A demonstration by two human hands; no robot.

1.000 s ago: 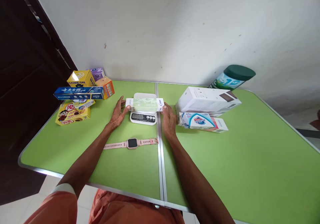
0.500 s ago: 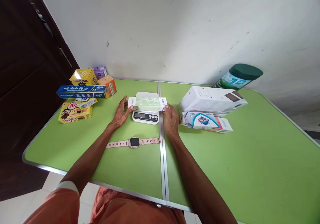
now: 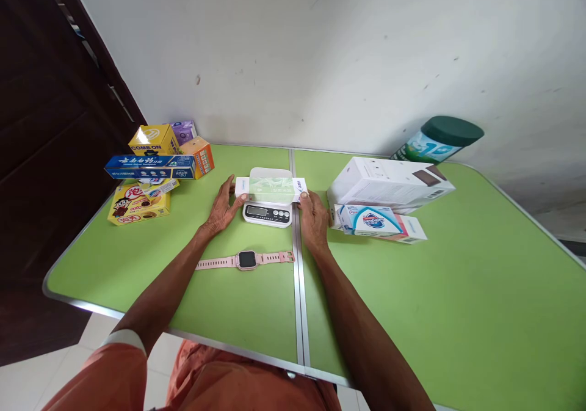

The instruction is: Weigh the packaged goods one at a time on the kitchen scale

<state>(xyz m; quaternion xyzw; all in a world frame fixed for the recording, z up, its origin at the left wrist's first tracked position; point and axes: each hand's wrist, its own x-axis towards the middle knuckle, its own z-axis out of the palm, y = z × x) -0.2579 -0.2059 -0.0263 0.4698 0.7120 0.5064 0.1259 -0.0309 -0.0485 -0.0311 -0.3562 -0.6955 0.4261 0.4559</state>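
Observation:
A long white and green box (image 3: 271, 189) lies across the pan of a small white digital scale (image 3: 268, 214) at the middle of the green table (image 3: 458, 301). My left hand (image 3: 223, 209) holds the box's left end between thumb and fingers. My right hand (image 3: 313, 217) pinches its right end. A pink smartwatch (image 3: 246, 259) lies flat on the table just in front of the scale, between my forearms.
At the back left stand a yellow box (image 3: 152, 140), an orange box (image 3: 199, 157), a long blue box (image 3: 150, 167) and a yellow snack box (image 3: 137, 203). To the right lie a large white box (image 3: 389, 182), a soap box (image 3: 372, 221) and a green-lidded canister (image 3: 437, 141). A wall runs behind.
Both hands have stayed on the ends of the box on the scale. Only the camera has shifted a little.

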